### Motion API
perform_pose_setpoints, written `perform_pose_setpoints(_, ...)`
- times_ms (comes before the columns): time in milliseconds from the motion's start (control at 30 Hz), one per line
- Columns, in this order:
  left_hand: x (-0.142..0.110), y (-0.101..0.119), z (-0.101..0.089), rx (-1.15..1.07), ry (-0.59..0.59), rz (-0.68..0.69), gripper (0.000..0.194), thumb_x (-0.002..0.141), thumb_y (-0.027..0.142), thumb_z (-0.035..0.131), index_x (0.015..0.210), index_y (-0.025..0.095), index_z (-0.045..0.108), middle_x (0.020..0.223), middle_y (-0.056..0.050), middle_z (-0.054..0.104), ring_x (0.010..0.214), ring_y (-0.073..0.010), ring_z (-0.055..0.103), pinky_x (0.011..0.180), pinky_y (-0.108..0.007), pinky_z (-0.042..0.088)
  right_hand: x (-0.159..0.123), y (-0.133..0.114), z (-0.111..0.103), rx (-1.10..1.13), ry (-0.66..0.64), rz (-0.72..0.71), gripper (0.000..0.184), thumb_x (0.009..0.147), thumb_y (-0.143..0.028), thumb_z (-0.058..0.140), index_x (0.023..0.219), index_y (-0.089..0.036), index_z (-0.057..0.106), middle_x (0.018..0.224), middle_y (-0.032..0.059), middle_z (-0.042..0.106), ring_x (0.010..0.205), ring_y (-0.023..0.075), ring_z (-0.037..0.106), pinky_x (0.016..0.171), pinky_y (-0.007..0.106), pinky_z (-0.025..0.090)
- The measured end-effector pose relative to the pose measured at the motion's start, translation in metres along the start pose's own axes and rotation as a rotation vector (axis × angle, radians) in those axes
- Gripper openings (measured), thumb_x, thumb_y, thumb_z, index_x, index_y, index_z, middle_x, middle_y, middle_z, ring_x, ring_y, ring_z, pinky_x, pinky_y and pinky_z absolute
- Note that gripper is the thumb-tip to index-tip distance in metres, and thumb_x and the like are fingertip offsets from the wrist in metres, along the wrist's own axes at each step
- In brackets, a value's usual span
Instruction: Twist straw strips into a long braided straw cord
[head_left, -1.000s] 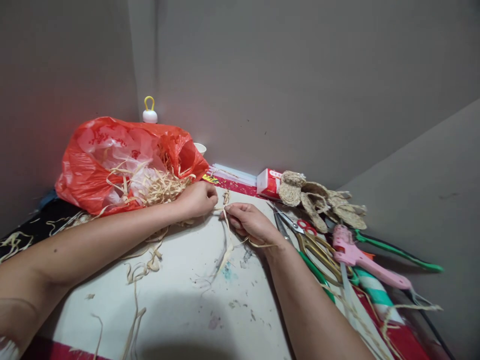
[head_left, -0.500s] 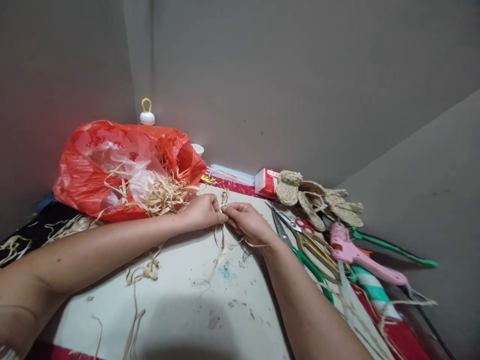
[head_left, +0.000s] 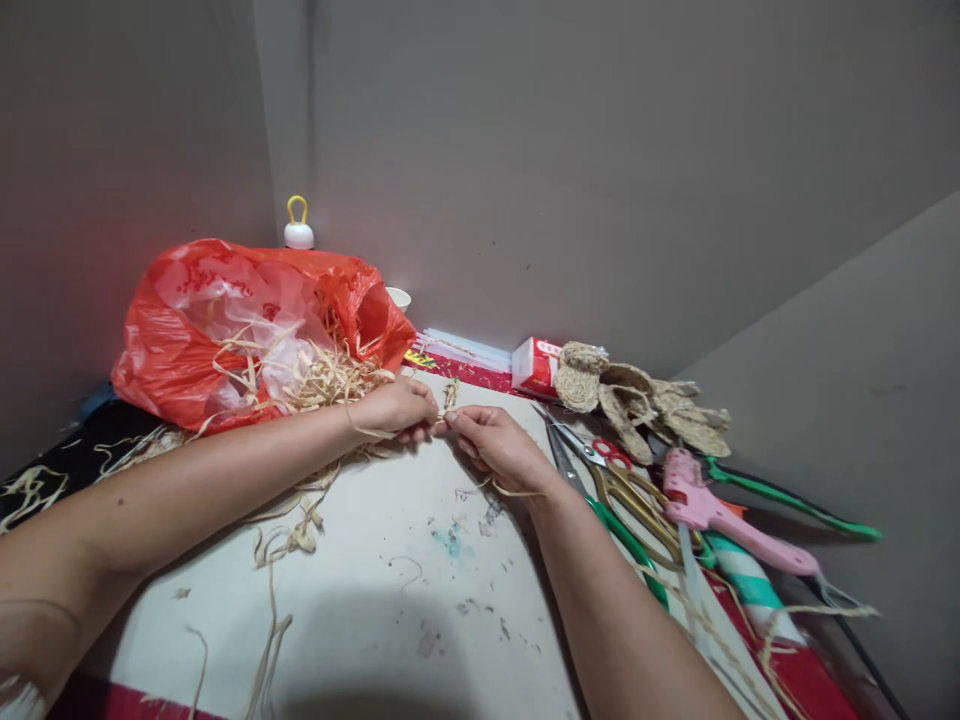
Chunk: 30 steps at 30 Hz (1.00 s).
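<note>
A short braid of straw-coloured fibre (head_left: 451, 393) sticks up just beyond my fingertips, over the far part of the white board (head_left: 360, 600). My left hand (head_left: 400, 408) pinches loose strands at the braid's near end, and a strand crosses its wrist. Close against it, my right hand (head_left: 491, 440) also pinches the fibre between thumb and forefinger, with a strand trailing under its wrist. The exact crossing of the strands is hidden by the fingers. Beside my left hand, loose raffia (head_left: 330, 380) spills from a red plastic bag (head_left: 172, 340).
On the right lie scissors (head_left: 637, 505), a pink glue gun (head_left: 701, 500), green-handled pliers (head_left: 795, 500) and several woven pieces (head_left: 630, 395) by a red-and-white packet (head_left: 535, 366). Glue sticks (head_left: 469, 350) rest along the wall. A white-capped bottle (head_left: 298, 235) stands behind the bag.
My left hand has turned and drawn strands to the left, so they now lie across its wrist instead of hanging below the fingers. My right hand has stayed nearly in place.
</note>
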<state>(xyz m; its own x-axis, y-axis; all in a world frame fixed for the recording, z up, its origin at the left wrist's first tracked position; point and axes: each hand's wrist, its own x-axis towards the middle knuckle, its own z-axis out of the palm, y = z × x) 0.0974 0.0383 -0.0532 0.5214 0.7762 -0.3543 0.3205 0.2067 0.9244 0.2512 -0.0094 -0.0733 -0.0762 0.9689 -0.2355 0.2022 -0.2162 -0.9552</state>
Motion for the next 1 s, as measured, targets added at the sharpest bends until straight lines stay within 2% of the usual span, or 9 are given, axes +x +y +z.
perform_pose_setpoints(67,0.000,0.002,-0.002,0.050,0.031,0.018,0.011,0.070,0.011,0.051,0.060,0.015,0.051,0.039,0.007,0.043,0.026,-0.0035,0.028,0.031,-0.018,0.018,-0.001,-0.001,-0.001,0.008,-0.018,0.008,0.027,0.073,-0.041,0.059,0.067,-0.015,0.060,0.039,-0.0095,0.033,0.033,0.0042,0.019,0.034,0.021,0.010)
perform_pose_setpoints(133,-0.001,0.004,-0.003,0.083,0.075,0.037,0.012,0.069,0.014,0.052,0.058,0.016,0.051,0.036,0.008,0.037,0.026,-0.0032,0.024,0.031,-0.019,0.015,-0.001,-0.001,-0.002,0.020,-0.037,0.013,0.028,0.074,-0.042,0.060,0.069,-0.014,0.061,0.039,-0.0098,0.033,0.033,0.0039,0.019,0.034,0.020,0.010)
perform_pose_setpoints(333,0.003,-0.003,-0.005,0.135,0.093,0.104,0.019,0.069,0.028,0.060,0.057,0.016,0.052,0.040,0.008,0.038,0.033,-0.0041,0.029,0.034,-0.019,0.019,0.000,0.002,-0.007,0.041,-0.071,0.014,0.029,0.075,-0.043,0.060,0.072,-0.014,0.062,0.039,-0.0105,0.032,0.033,0.0038,0.018,0.034,0.020,0.009)
perform_pose_setpoints(533,0.009,-0.011,-0.008,0.124,0.067,0.179,0.018,0.073,0.028,0.059,0.062,0.014,0.057,0.044,0.008,0.041,0.038,-0.0035,0.031,0.039,-0.017,0.022,0.000,0.000,-0.006,0.062,-0.101,0.038,0.028,0.073,-0.043,0.060,0.072,-0.014,0.060,0.038,-0.0117,0.031,0.032,0.0035,0.015,0.033,0.020,0.008)
perform_pose_setpoints(733,0.006,-0.006,-0.014,0.056,-0.075,0.088,0.015,0.073,0.028,0.061,0.065,0.015,0.059,0.039,0.009,0.036,0.034,-0.0047,0.027,0.037,-0.020,0.020,-0.003,-0.004,-0.006,0.075,-0.121,0.050,0.028,0.072,-0.043,0.061,0.073,-0.015,0.059,0.038,-0.0121,0.031,0.033,0.0033,0.014,0.033,0.020,0.007)
perform_pose_setpoints(1000,0.010,-0.010,-0.018,0.148,-0.048,0.131,0.012,0.074,0.026,0.061,0.072,0.015,0.066,0.043,0.007,0.044,0.035,-0.0044,0.032,0.036,-0.018,0.022,-0.006,-0.006,-0.005,0.088,-0.128,0.058,0.029,0.071,-0.044,0.063,0.071,-0.015,0.058,0.038,-0.0123,0.029,0.033,0.0031,0.013,0.034,0.020,0.005)
